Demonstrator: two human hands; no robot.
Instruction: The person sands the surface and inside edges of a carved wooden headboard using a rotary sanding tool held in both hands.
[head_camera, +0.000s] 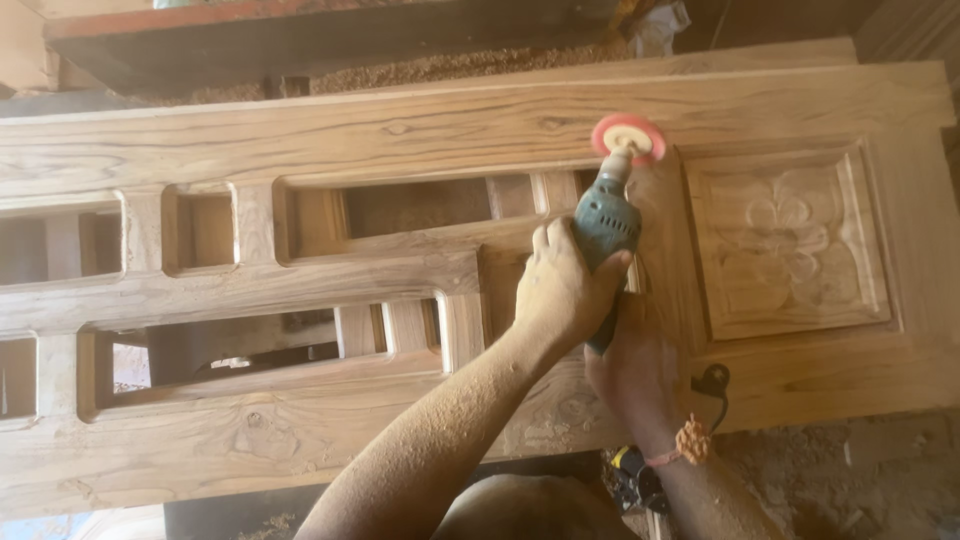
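Right of the frame's centre, both hands clamp a green drill (604, 222) fitted with a pink sanding disc (628, 138). The left hand (562, 285) wraps the upper body from the left, fingers curled over the casing. The right hand (632, 365) sits lower, closed round the grip beneath it, with a thread band (690, 441) at the wrist. The disc rests on the door (420, 130), just left of the carved flower panel (790, 240) at the right of the frame.

The drill looks compact and rigid, heavy enough to want two hands, and its dusty plastic shell is likely slick. The body and the grip are the sound places to hold it, away from the disc. The door is a large, stiff slab of pale wood with open slots across the left half; it looks heavy, and its carving could mar easily. A dark cord (712, 382) lies near the right wrist.
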